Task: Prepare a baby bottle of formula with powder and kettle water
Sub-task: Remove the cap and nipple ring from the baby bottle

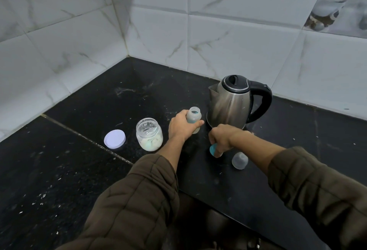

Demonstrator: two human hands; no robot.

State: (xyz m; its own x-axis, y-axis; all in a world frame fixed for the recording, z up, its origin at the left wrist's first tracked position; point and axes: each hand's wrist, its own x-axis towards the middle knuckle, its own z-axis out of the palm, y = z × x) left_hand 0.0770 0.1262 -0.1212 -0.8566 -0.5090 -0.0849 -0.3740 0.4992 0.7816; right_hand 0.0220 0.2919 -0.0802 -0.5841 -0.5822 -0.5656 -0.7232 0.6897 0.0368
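Observation:
My left hand (181,127) grips the open baby bottle (194,116), which stands upright on the black counter (99,170) with no top on. My right hand (223,140) holds the teal bottle collar (213,149) down near the counter, just right of the bottle. The bottle's clear dome cap (239,160) lies on the counter to the right of that hand. A steel kettle (232,102) with a black lid and handle stands just behind both hands. A glass jar of pale powder (149,137) stands open left of the bottle.
The jar's white lid (114,138) lies flat on the counter left of the jar. Marble-patterned tiled walls meet in a corner behind the counter. The counter's front edge runs below my right arm.

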